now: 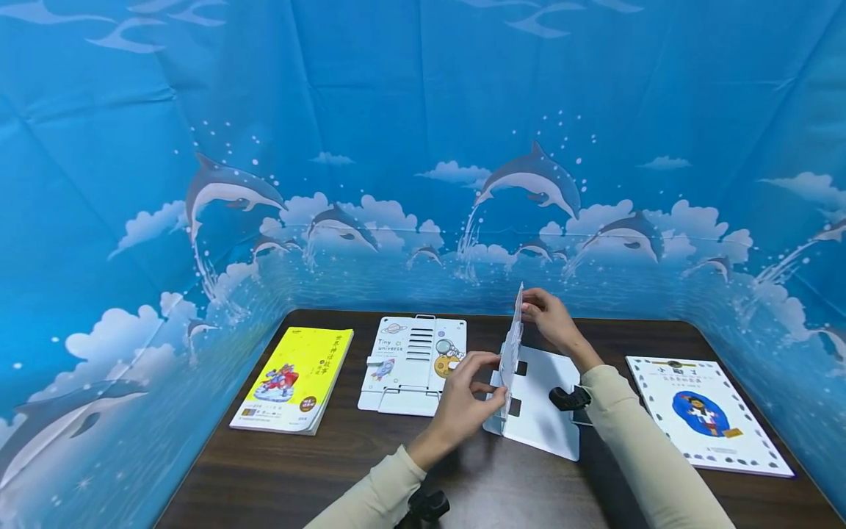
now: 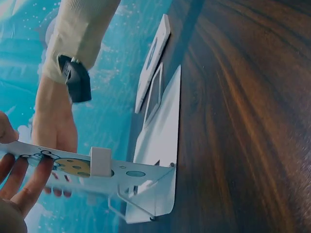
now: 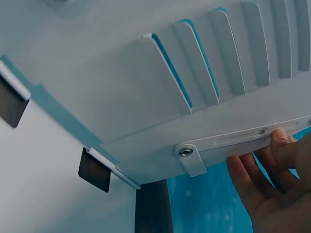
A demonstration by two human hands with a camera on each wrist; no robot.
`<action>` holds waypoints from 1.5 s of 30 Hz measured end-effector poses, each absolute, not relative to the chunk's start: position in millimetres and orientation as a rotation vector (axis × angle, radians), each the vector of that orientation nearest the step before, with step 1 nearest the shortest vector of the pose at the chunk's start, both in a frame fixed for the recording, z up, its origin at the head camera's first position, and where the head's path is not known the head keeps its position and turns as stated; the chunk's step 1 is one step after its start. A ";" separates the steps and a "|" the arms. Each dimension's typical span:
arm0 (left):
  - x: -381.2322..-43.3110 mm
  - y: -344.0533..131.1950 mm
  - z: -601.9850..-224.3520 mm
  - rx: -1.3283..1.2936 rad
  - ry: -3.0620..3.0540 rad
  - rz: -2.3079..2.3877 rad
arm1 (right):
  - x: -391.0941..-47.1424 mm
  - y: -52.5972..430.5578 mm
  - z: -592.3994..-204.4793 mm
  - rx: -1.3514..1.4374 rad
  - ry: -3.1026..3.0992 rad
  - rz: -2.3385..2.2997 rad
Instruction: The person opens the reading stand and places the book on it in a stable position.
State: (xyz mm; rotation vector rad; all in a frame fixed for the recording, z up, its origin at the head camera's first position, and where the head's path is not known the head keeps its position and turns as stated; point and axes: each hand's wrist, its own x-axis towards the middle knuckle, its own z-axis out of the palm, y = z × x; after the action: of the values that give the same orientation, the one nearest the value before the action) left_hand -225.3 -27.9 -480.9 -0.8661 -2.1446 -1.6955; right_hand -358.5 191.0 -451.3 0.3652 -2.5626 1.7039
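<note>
A white metal book stand stands partly unfolded, its printed panel (image 1: 510, 356) upright over a flat white base plate (image 1: 545, 404). My left hand (image 1: 465, 397) pinches the panel's near edge, thumb and fingers on opposite sides. At the far edge my right hand (image 1: 551, 319) holds the panel. In the right wrist view the right thumb and fingers (image 3: 279, 150) pinch it beside a riveted white arm (image 3: 233, 141). Slots (image 3: 209, 63) run through the panel's back. A wire support (image 2: 131, 204) shows under it in the left wrist view.
A second white book stand (image 1: 390, 400), printed with planets and a rocket, lies folded to the left. Beyond it is a yellow book (image 1: 311, 367). A white book (image 1: 707, 411) lies at the right of the dark wooden table (image 1: 264, 477). A dolphin-print curtain (image 1: 396, 147) encloses the back.
</note>
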 end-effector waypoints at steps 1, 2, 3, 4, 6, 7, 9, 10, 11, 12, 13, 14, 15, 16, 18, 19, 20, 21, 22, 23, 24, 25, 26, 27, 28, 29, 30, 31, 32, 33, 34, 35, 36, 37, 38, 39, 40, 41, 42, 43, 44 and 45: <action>-226.9 -27.8 -481.2 -0.855 -2.146 -1.697 | -358.7 195.3 -451.8 0.331 -2.561 1.705; -228.7 -27.5 -481.6 -0.840 -2.145 -1.694 | -358.5 199.5 -452.0 0.299 -2.560 1.705; -230.7 -27.4 -482.0 -0.824 -2.144 -1.699 | -358.5 203.7 -452.4 0.264 -2.562 1.704; -232.9 -27.3 -482.4 -0.807 -2.145 -1.704 | -358.0 208.0 -452.7 0.236 -2.562 1.701; -237.9 -27.0 -483.0 -0.773 -2.141 -1.711 | -357.1 215.9 -453.8 0.196 -2.556 1.683; -240.8 -26.9 -483.1 -0.764 -2.134 -1.718 | -356.3 219.5 -454.1 0.176 -2.553 1.667; -246.8 -26.6 -483.0 -0.742 -2.128 -1.735 | -353.8 226.8 -455.1 0.134 -2.553 1.621; -249.5 -26.5 -482.5 -0.731 -2.128 -1.741 | -352.2 230.2 -455.6 0.115 -2.551 1.599; -252.7 -26.4 -481.8 -0.717 -2.131 -1.741 | -350.2 233.4 -456.1 0.091 -2.551 1.573; -255.7 -26.3 -481.2 -0.702 -2.132 -1.748 | -348.0 236.6 -456.5 0.067 -2.553 1.542; -258.8 -26.3 -480.7 -0.683 -2.143 -1.745 | -345.7 240.0 -456.9 0.035 -2.554 1.522; -262.0 -26.2 -480.0 -0.659 -2.156 -1.737 | -343.4 243.4 -457.6 0.009 -2.552 1.502; -265.2 -26.1 -479.5 -0.641 -2.169 -1.730 | -340.6 246.3 -457.9 -0.014 -2.546 1.486; -268.1 -26.5 -479.2 -0.626 -2.180 -1.714 | -338.0 248.9 -458.8 -0.030 -2.538 1.470; -274.9 -27.0 -479.4 -0.598 -2.201 -1.680 | -332.8 253.8 -460.4 -0.058 -2.522 1.425; -278.3 -27.2 -479.4 -0.586 -2.214 -1.657 | -330.3 255.8 -461.4 -0.074 -2.513 1.404; -281.8 -27.5 -479.5 -0.580 -2.220 -1.643 | -328.0 257.7 -462.2 -0.086 -2.504 1.380; -285.5 -27.6 -479.6 -0.576 -2.223 -1.634 | -325.7 259.3 -463.0 -0.098 -2.495 1.355; -289.3 -27.7 -479.4 -0.573 -2.224 -1.625 | -323.9 260.9 -463.8 -0.111 -2.486 1.331; -293.5 -27.6 -479.4 -0.566 -2.228 -1.614 | -321.8 262.2 -464.6 -0.126 -2.478 1.309; -297.6 -27.6 -479.1 -0.562 -2.230 -1.612 | -319.8 263.3 -465.4 -0.133 -2.469 1.292; -301.5 -27.6 -478.9 -0.558 -2.229 -1.615 | -318.0 264.4 -466.1 -0.142 -2.461 1.277; -305.3 -27.4 -478.7 -0.559 -2.226 -1.623 | -316.3 265.6 -466.9 -0.147 -2.452 1.264; -308.9 -27.2 -478.4 -0.556 -2.227 -1.628 | -314.3 266.5 -467.7 -0.152 -2.444 1.252; -312.2 -27.0 -478.3 -0.554 -2.231 -1.630 | -312.1 267.3 -468.4 -0.155 -2.438 1.241; -315.4 -26.6 -478.4 -0.549 -2.237 -1.635 | -310.1 268.2 -469.3 -0.155 -2.432 1.229; -318.4 -26.4 -478.5 -0.544 -2.246 -1.641 | -308.1 269.2 -470.3 -0.156 -2.427 1.217; -321.0 -26.6 -478.3 -0.541 -2.253 -1.645 | -306.5 269.5 -470.9 -0.161 -2.423 1.205; -323.9 -26.6 -478.2 -0.537 -2.263 -1.645 | -304.9 269.7 -471.5 -0.162 -2.417 1.191; -326.6 -26.6 -478.0 -0.533 -2.272 -1.651 | -303.6 269.9 -471.9 -0.164 -2.412 1.178; -329.2 -26.5 -477.6 -0.531 -2.278 -1.657 | -302.5 270.2 -472.2 -0.166 -2.408 1.167; -331.9 -26.2 -477.0 -0.528 -2.282 -1.666 | -301.6 270.4 -472.3 -0.167 -2.402 1.157; -334.3 -25.9 -476.2 -0.526 -2.284 -1.674 | -301.0 270.6 -472.4 -0.170 -2.398 1.151; -336.4 -25.4 -475.3 -0.527 -2.286 -1.681 | -300.1 270.5 -472.1 -0.175 -2.393 1.148; -338.3 -25.1 -474.7 -0.523 -2.292 -1.688 | -299.3 270.7 -471.9 -0.182 -2.390 1.147; -340.0 -24.8 -474.4 -0.521 -2.297 -1.692 | -298.5 270.6 -471.6 -0.188 -2.387 1.147; -341.2 -24.4 -474.1 -0.518 -2.304 -1.690 | -297.7 270.5 -471.4 -0.194 -2.386 1.149; -342.2 -24.0 -473.9 -0.513 -2.310 -1.691 | -297.0 270.4 -471.3 -0.198 -2.384 1.153; -342.8 -24.0 -474.1 -0.508 -2.319 -1.693 | -296.3 270.3 -471.3 -0.202 -2.384 1.156; -343.0 -24.1 -474.6 -0.502 -2.328 -1.693 | -295.7 270.1 -471.2 -0.204 -2.384 1.159; -343.1 -24.3 -475.2 -0.499 -2.333 -1.702 | -295.6 270.2 -471.5 -0.201 -2.386 1.157; -343.3 -24.4 -475.7 -0.497 -2.335 -1.709 | -295.6 270.2 -471.7 -0.196 -2.387 1.156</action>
State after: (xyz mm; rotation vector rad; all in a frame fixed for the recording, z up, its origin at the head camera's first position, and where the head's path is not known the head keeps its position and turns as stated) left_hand -343.3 -24.4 -475.7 -0.4966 -2.3354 -1.7088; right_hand -295.6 270.2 -471.7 -0.1955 -2.3873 1.1560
